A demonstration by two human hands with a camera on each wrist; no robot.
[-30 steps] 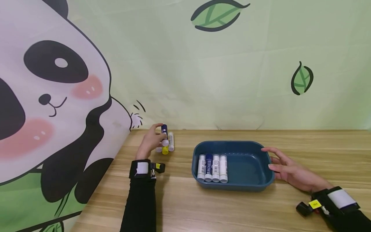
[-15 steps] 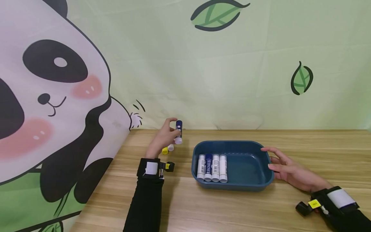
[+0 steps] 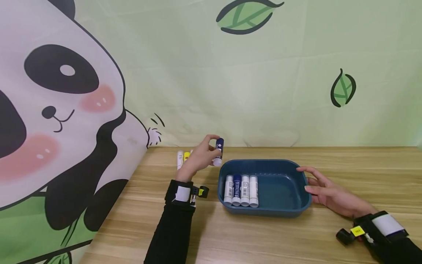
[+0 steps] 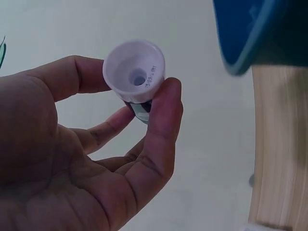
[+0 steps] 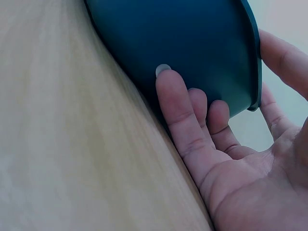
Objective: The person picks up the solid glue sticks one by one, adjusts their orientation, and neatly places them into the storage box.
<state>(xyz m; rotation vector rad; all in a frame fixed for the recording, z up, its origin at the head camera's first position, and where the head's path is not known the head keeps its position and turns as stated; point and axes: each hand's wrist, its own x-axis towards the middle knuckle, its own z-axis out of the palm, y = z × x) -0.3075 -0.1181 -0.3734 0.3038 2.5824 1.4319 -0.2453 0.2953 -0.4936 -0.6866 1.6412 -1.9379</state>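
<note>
My left hand [image 3: 201,156] pinches a glue stick [image 3: 218,152] between thumb and fingers, off the table and just left of the bin. Its cap end is dark blue and its base white; in the left wrist view the hollow white base [image 4: 134,70] faces the camera. A teal rectangular bin [image 3: 285,212] stands on the table, with a row of glue sticks [image 3: 245,190] along its left side, one dark blue among white ones. My right hand [image 3: 336,194] rests its fingers on the bin's right end; in the right wrist view its fingertips touch the outer wall [image 5: 192,38].
Behind my left hand, a white glue stick [image 3: 180,159] and a yellow one [image 3: 187,156] lie on the wooden table [image 3: 270,238], partly hidden by the hand. A printed panda backdrop [image 3: 263,91] rises along the table's back edge.
My left hand has lifted the blue-capped glue stick off the group at the left and carried it right, toward the bin. The right hand and bin have stayed put.
</note>
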